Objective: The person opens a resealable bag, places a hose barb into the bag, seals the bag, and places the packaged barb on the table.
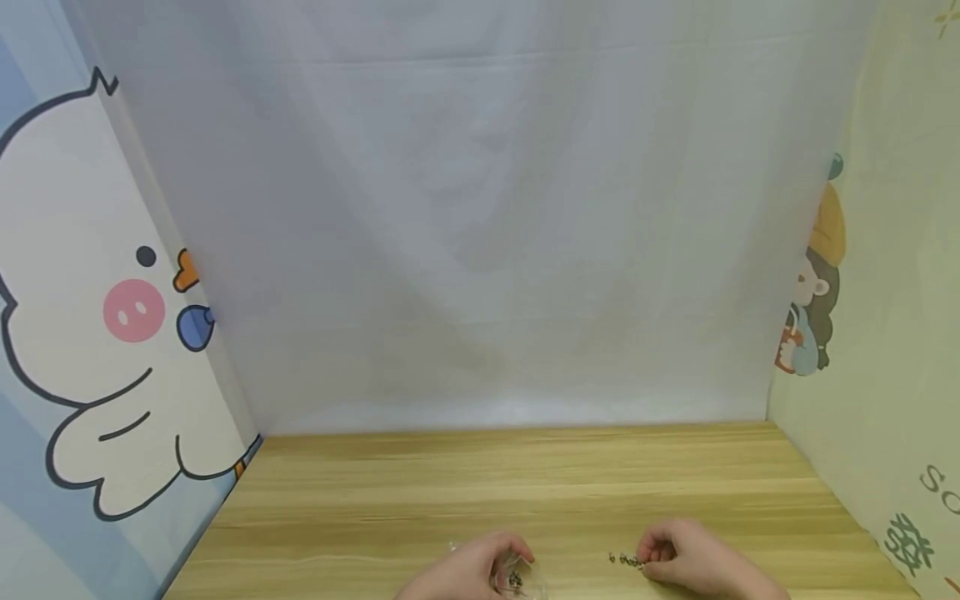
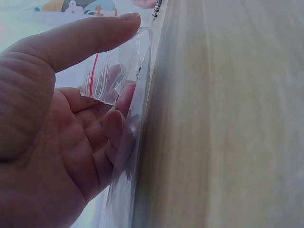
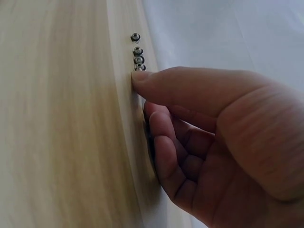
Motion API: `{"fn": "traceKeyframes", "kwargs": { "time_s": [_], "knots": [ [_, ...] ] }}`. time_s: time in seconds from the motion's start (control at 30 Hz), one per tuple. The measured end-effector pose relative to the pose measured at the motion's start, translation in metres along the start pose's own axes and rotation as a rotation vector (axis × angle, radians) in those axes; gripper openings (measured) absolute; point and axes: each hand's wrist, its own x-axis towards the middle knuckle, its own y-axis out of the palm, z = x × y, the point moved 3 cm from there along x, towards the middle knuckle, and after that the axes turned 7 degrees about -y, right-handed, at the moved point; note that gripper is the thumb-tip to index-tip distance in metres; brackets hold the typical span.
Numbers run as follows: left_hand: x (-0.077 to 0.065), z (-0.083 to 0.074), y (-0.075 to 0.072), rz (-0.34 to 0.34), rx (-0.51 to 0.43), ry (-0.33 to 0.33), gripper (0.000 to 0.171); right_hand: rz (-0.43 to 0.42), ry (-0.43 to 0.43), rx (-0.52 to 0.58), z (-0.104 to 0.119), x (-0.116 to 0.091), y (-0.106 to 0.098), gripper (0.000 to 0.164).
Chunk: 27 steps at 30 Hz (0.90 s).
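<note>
My left hand holds a clear zip bag with a red strip along its seal. The thumb lies over the bag's edge, and curled fingers rest against its plastic. Inside are several small dark metal pieces. To the right, small nut-like metal pieces stand in a short row on the wooden table, one a little apart. My right hand pinches at the row's right end with thumb and index finger; the piece there is mostly hidden by the thumb. Its other fingers curl close to the tabletop.
The wooden table ends at a pale grey cloth backdrop. Printed cloth walls flank it, with a white cartoon bird at left and a cartoon figure at right.
</note>
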Motion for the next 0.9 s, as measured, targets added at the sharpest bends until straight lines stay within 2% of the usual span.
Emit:
{"fn": "traceKeyframes", "kwargs": {
  "time_s": [0.1, 0.23, 0.27, 0.47, 0.5, 0.9],
  "knots": [
    [0.002, 0.004, 0.0, 0.002, 0.016, 0.025, 0.05, 0.002, 0.004, -0.003, -0.002, 0.0, 0.0, 0.006],
    [-0.001, -0.003, 0.002, -0.022, -0.022, -0.022, 0.046, 0.007, 0.007, 0.002, -0.003, 0.0, 0.0, 0.005],
    [0.001, 0.001, 0.003, -0.024, -0.036, -0.015, 0.046, 0.007, 0.006, 0.003, -0.003, 0.0, 0.0, 0.005],
    [-0.001, -0.003, 0.003, -0.035, -0.063, -0.031, 0.046, 0.006, 0.006, 0.006, -0.003, 0.0, 0.001, 0.006],
    [-0.003, -0.009, 0.003, -0.041, -0.063, -0.047, 0.046, 0.005, 0.01, 0.007, -0.002, -0.001, 0.001, 0.006],
    [-0.002, -0.006, 0.003, -0.028, -0.102, -0.042, 0.045, 0.005, 0.02, 0.028, -0.001, -0.002, 0.0, 0.005]
  ]
}}
